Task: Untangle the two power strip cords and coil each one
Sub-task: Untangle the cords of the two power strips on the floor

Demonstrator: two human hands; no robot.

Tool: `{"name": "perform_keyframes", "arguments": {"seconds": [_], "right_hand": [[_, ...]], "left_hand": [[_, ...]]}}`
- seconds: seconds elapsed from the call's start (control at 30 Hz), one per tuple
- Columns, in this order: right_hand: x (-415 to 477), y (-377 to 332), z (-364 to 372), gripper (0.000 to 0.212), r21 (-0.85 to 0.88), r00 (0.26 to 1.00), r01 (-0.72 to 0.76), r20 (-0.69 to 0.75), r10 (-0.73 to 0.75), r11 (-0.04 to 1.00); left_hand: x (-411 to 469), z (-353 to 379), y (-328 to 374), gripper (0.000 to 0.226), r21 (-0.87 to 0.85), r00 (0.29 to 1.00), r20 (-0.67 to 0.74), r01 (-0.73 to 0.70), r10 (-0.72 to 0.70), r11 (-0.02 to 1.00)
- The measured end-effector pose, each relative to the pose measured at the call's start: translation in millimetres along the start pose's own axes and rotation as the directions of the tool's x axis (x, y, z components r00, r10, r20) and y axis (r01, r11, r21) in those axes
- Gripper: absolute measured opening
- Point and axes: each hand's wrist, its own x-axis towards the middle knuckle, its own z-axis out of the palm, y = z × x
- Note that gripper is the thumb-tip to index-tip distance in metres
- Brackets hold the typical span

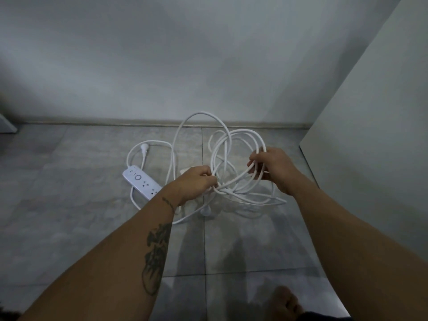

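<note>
The left hand [195, 181] is pinching the cord knot [221, 190], the right hand [274, 169] clamping loops [231, 141] in its grip; tugging risks tightening it.

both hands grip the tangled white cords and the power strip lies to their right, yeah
No: the head view shows the white rectangular plastic power strip lying to their left, not right. Left hand and right hand grip the tangled white cords.

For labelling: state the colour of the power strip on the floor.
The power strip is white; best in head view.
</note>
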Motion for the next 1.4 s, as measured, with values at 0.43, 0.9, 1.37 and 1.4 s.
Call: {"name": "perform_keyframes", "arguments": {"seconds": [0.43,0.9,1.37,1.4], "right_hand": [[-6,23,-5,0.046,-0.511,0.969,0.03,0.225,0.1,0.859],[-1,-12,8,0.027,0.416,0.995,-0.087,-0.013,0.101,0.905],[2,-14,-20,0.022,-0.596,0.923,0.0,-0.308,-0.229,0.803],[-3,-19,-12,0.019,-0.584,0.883,0.128,-0.301,-0.36,0.802]], "left_hand": [[-2,-10,-21,0.02,-0.047,0.994,-0.066,-0.09,0.087,0.995],[-1,-6,-20,0.022,-0.228,0.991,-0.011,0.125,-0.131,0.966],[1,-12,-14,0.029,-0.368,0.995,-0.019,0.081,-0.095,0.926],[2,-10,-14,0.031,-0.34,0.996,-0.027,0.067,-0.081,0.938]]}}
